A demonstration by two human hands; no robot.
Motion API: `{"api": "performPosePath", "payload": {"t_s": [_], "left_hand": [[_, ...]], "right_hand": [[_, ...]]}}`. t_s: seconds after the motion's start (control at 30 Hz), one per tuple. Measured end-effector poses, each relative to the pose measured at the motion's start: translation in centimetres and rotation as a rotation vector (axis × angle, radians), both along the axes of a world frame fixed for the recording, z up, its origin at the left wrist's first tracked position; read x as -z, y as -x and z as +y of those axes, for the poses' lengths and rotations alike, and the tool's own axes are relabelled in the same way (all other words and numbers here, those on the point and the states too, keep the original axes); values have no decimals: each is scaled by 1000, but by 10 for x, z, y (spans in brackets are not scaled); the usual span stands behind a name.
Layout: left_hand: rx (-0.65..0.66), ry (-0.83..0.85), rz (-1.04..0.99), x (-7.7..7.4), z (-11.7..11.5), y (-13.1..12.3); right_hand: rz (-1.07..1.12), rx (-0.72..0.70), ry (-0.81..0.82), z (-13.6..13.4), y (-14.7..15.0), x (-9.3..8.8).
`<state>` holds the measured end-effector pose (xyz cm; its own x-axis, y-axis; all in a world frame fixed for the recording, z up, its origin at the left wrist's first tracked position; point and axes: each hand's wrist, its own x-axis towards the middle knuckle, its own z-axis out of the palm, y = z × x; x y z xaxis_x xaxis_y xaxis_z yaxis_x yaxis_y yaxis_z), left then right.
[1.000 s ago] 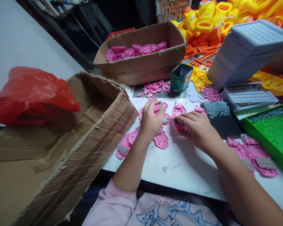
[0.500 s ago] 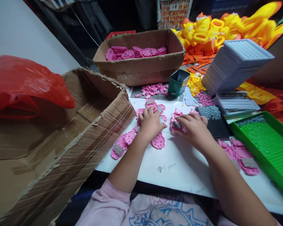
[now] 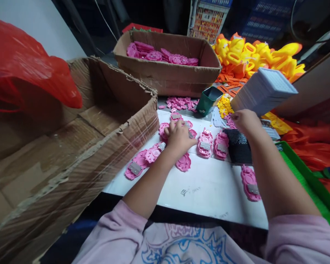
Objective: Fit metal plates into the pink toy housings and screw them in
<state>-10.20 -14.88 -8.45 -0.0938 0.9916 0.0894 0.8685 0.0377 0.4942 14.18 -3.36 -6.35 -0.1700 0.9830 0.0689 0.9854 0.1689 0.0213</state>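
The left hand (image 3: 178,138) lies fingers-down on a cluster of pink plastic shells (image 3: 205,143) at the middle of the bench (image 3: 209,190); whether its grip pinches one I cannot tell. The right hand (image 3: 245,121) hovers over the black tray (image 3: 238,150), its grip curled and anything in it hidden. The shells look light, stiff and thin, each carrying a small metal plate, so they are probably best lifted by the rim. The bench top is white and smooth. Around it crowd a torn carton (image 3: 99,121), a box of pink parts (image 3: 167,77), a green cup (image 3: 208,101), stacked white trays (image 3: 264,91) and yellow toys (image 3: 253,51).
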Motion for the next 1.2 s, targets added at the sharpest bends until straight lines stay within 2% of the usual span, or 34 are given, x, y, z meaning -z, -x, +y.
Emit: {"api": "performPosePath", "payload": {"t_s": [0.13, 0.33, 0.43, 0.57, 0.63, 0.7, 0.77, 0.8, 0.87, 0.93, 0.97, 1.03, 1.2], "left_hand": [[5, -13, -32, 2, 1, 0], [36, -94, 9, 1, -1, -2], [6, -153, -4, 0, -2, -1], [-131, -275, -149, -2, 2, 8], [-167, -349, -358, -2, 7, 14], [-195, -428, -672, -3, 12, 18], [-239, -462, -1070, -6, 16, 18], [-249, -427, -1281, -8, 17, 18], [-217, -244, -1660, -13, 15, 18], [-130, -45, -1892, -19, 9, 17], [-84, 4, -1942, -22, 5, 17], [-16, 0, -1927, -27, -2, 17], [77, -58, -1537, -35, -14, 9]], "right_hand": [[-115, 1, 146, 26, -5, 13], [-173, -44, 181, 27, -5, 22], [-135, -56, 133, 25, -2, 19], [-25, -27, -1, 15, 11, -1], [166, 12, -100, -3, 22, -14], [647, 54, -191, -31, 36, -22], [1173, 9, -182, -63, 50, -21], [1362, -19, -135, -78, 57, -17], [1601, -14, 21, -104, 68, -6], [1746, 37, 157, -121, 76, 7], [1802, 57, 210, -126, 80, 13], [1896, 70, 301, -133, 86, 19], [2063, 108, 600, -145, 100, 13]]}}
